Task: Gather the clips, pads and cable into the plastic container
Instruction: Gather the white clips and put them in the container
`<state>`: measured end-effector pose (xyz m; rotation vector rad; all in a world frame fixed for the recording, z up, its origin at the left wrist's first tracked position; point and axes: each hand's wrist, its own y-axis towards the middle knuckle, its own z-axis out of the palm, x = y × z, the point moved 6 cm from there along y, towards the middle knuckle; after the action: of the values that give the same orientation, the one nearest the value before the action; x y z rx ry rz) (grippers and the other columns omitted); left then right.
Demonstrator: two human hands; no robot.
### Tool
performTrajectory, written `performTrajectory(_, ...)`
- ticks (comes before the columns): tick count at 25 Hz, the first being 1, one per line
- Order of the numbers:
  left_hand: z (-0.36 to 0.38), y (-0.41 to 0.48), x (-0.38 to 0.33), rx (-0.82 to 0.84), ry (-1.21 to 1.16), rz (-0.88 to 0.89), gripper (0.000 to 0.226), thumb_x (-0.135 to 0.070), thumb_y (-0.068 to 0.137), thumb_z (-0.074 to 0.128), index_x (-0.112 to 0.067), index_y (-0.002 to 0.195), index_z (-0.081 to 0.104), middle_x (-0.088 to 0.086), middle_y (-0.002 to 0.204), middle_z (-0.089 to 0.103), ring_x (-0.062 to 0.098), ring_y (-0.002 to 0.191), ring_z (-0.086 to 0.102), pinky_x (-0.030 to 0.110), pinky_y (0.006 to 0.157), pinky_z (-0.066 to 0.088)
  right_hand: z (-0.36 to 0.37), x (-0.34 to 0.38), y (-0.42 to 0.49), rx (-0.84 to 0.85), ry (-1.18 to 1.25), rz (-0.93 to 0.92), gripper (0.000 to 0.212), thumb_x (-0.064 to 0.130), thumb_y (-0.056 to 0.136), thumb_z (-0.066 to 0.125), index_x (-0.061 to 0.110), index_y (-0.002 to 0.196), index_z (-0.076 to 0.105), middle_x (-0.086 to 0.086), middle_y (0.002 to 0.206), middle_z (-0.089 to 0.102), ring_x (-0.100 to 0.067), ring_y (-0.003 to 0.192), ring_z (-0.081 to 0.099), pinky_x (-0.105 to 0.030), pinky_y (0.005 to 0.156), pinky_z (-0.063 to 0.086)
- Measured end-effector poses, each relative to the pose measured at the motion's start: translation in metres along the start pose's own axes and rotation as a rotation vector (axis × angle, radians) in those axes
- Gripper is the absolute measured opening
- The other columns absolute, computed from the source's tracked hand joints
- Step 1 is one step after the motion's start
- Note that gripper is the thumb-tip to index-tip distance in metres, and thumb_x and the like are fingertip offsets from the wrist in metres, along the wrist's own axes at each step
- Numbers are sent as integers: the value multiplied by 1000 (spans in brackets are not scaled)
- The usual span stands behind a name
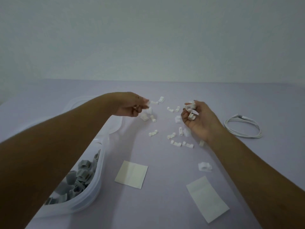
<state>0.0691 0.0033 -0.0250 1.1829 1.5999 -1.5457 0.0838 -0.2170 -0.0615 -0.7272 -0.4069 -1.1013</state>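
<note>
Several small white clips [175, 143] lie scattered over the middle of the lilac table. My left hand [132, 106] reaches across the container and pinches a clip at its fingertips. My right hand [196, 116] is cupped palm up around several clips. A clear plastic container [92, 189] at the lower left holds several clips, partly hidden by my left forearm. Two flat white pads lie near me, one square [131, 174], one oblong [207, 198]. A coiled white cable [244, 128] rests at the right, apart from my right hand.
The clear container lid [115, 126] lies beyond the container under my left arm. A larger white clip [204, 166] sits alone by my right forearm. A pale wall rises behind the table's far edge.
</note>
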Motion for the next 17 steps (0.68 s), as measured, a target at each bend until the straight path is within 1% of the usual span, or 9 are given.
performTrajectory(2, 4, 10, -12, 92, -448, 52, 18, -13, 100, 43, -12, 82, 49, 1, 69, 53, 5, 52, 32, 15, 47, 34, -4, 17, 4, -15, 99, 37, 27, 22, 95, 50, 3, 76, 52, -14, 76, 53, -16, 58, 47, -15, 41, 43)
performTrajectory(4, 5, 20, -22, 105, -662, 94, 21, -12, 97, 34, -12, 77, 42, 2, 67, 47, 8, 52, 31, 16, 45, 31, -9, 30, 14, -37, 33, 28, 31, 24, 95, 53, 6, 69, 48, -11, 79, 52, -13, 59, 42, -14, 34, 35)
performTrajectory(6, 2, 31, -24, 36, -734, 93, 20, -19, 93, 33, -9, 80, 45, 3, 70, 50, 10, 52, 33, 17, 41, 25, -13, 46, 27, -98, -166, -49, 32, 25, 95, 56, 11, 67, 48, -5, 74, 50, -11, 54, 38, -14, 31, 29)
performTrajectory(8, -2, 40, -25, -60, -690, 83, 21, -29, 92, 43, -12, 80, 44, 0, 66, 56, 9, 48, 35, 16, 36, 21, -17, 70, 40, -204, -493, -204, 27, 26, 93, 59, 11, 71, 55, -2, 71, 48, -11, 51, 37, -15, 34, 28)
performTrajectory(10, -5, 50, -25, -147, -601, 56, 23, -31, 90, 56, -18, 76, 42, -6, 59, 56, 7, 42, 34, 14, 33, 18, -13, 90, 54, -274, -897, -376, 24, 29, 91, 62, 9, 78, 65, -3, 74, 50, -14, 54, 42, -20, 42, 35)
performTrajectory(11, -4, 55, -23, -174, -558, 25, 25, -30, 90, 58, -19, 74, 42, -8, 56, 54, 6, 38, 34, 13, 32, 18, -11, 98, 62, -292, -1122, -465, 24, 31, 90, 63, 9, 82, 68, -4, 79, 54, -15, 61, 48, -24, 51, 41)
performTrajectory(13, -3, 61, -21, -240, -344, -48, 25, -33, 93, 56, -18, 75, 47, -6, 57, 49, 6, 34, 34, 13, 32, 20, -7, 102, 78, -321, -1549, -607, 26, 38, 88, 64, 12, 86, 68, -3, 91, 60, -18, 83, 56, -29, 72, 46)
performTrajectory(15, -13, 68, -22, -379, 309, -43, 34, -46, 94, 52, -15, 82, 58, -4, 64, 53, 9, 41, 42, 16, 42, 32, -8, 98, 91, -363, -1819, -616, 31, 46, 87, 62, 15, 91, 64, -4, 100, 61, -23, 93, 60, -31, 77, 45)
performTrajectory(17, -12, 74, -26, -420, 963, 71, 54, -61, 88, 50, -10, 89, 67, -2, 71, 64, 15, 61, 56, 23, 61, 44, -12, 91, 102, -384, -2021, -595, 41, 52, 87, 58, 14, 102, 61, -9, 105, 60, -29, 96, 61, -34, 76, 46)
